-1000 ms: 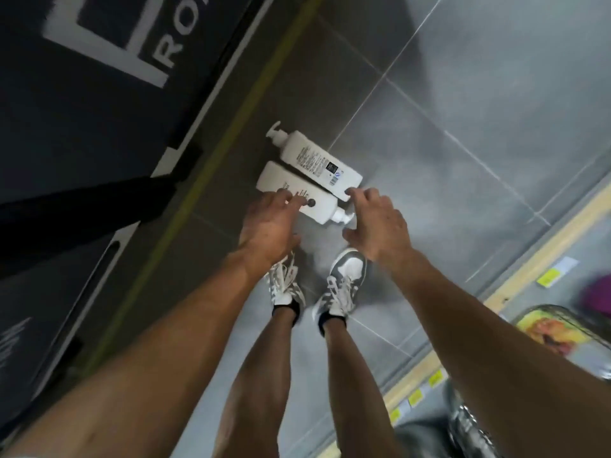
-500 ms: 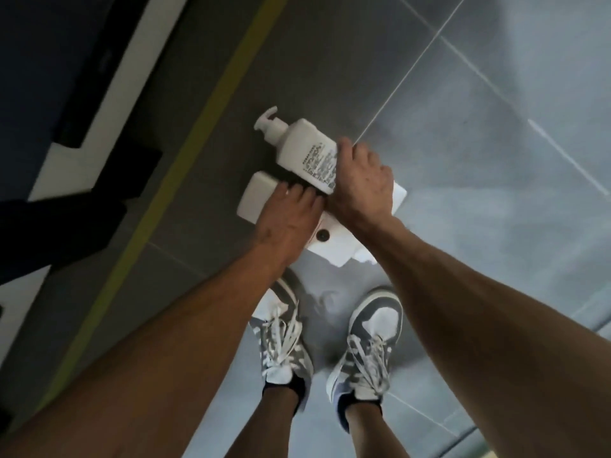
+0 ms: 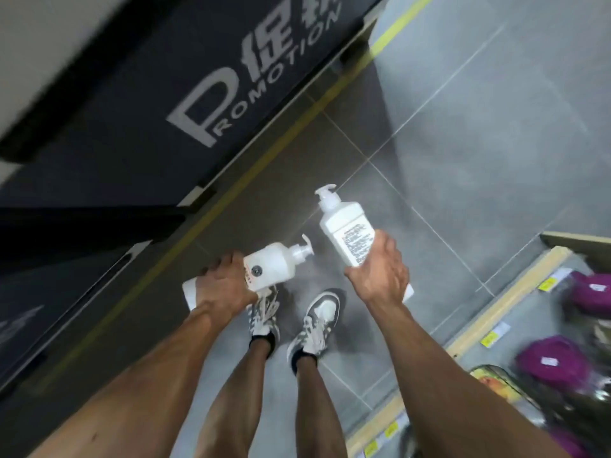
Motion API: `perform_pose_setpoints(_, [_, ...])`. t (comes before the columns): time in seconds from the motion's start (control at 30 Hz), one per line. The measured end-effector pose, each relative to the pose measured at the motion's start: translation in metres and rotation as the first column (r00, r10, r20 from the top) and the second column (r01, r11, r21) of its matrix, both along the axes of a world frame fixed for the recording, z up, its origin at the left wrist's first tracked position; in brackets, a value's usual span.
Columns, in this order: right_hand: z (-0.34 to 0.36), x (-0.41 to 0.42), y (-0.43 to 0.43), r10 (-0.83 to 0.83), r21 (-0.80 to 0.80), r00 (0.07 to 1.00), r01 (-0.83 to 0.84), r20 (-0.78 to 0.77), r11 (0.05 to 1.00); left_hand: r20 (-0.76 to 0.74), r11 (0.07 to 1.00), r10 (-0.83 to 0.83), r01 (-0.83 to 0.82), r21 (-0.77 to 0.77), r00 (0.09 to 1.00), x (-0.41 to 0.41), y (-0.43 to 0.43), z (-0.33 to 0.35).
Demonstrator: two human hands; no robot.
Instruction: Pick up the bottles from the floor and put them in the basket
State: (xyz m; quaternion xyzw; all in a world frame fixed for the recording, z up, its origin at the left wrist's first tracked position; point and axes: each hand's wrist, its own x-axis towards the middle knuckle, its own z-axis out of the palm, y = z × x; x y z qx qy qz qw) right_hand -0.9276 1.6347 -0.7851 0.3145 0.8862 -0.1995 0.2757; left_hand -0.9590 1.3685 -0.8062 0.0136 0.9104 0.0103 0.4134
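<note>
Head view, looking down past the person's legs. Left hand (image 3: 224,285) is wrapped around the lower body of one white pump bottle (image 3: 267,264), which lies near horizontal with its pump pointing right. Right hand (image 3: 380,272) is closed around the base of a second white pump bottle (image 3: 347,233), held near upright with its pump pointing away and a printed label facing the camera. Both bottles are clear of the grey tiled floor (image 3: 463,143), above the shoes (image 3: 317,319); they are near each other but apart. Step in hand, as judged: pick-up complete, carry beginning. No basket is visible, so the next move calls for turning to locate it, then lowering each bottle in. Smooth plastic bodies appear rigid; fill level cannot be told
</note>
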Motion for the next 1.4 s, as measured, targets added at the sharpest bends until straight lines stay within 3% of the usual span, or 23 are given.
perform_pose_setpoints(0.1, [0.097,0.024,-0.003,-0.127,-0.024,0.992,0.126,-0.020,0.992,-0.020,0.983,0.178,-0.177,0.047,0.984,0.009,-0.006,0.090])
perform_pose_setpoints(0.23, [0.211,0.061,-0.011,-0.245,-0.012,0.969,0.245,-0.032,0.969,-0.086,0.944,0.285,-0.264,0.197,0.955,0.019,-0.017,0.197])
perform_pose_setpoints(0.5, [0.399,0.098,-0.030,-0.152,0.054,0.988,0.153,-0.010,0.987,-0.187,0.893,0.353,-0.270,0.359,0.917,0.011,-0.059,0.386])
perform_pose_setpoints(0.7, [0.469,0.107,-0.044,-0.047,-0.019,0.999,0.047,0.014,0.999,-0.208,0.865,0.421,-0.322,0.385,0.883,0.034,-0.104,0.469])
perform_pose_setpoints(0.87, [0.483,0.090,-0.058,0.060,-0.115,0.998,-0.059,0.004,0.992,-0.233,0.801,0.567,-0.462,0.381,0.790,0.069,-0.128,0.499])
perform_pose_setpoints(1.0, [0.486,0.070,-0.063,0.200,-0.185,0.978,-0.207,-0.056,0.961,-0.228,0.689,0.719,-0.629,0.359,0.657,0.107,-0.134,0.517])
perform_pose_setpoints(1.13, [0.485,0.049,-0.069,0.382,-0.209,0.917,-0.398,-0.113,0.893,-0.240,0.499,0.866,-0.790,0.357,0.439,0.156,-0.128,0.533])
perform_pose_setpoints(1.27, [0.484,0.025,-0.081,0.560,-0.229,0.816,-0.578,-0.145,0.783,-0.251,0.256,0.953,-0.892,0.373,0.169,0.211,-0.117,0.535])
perform_pose_setpoints(1.4, [0.487,0.011,-0.105,0.737,-0.193,0.660,-0.749,-0.144,0.634,-0.259,0.104,0.966,-0.914,0.393,-0.001,0.261,-0.109,0.531])
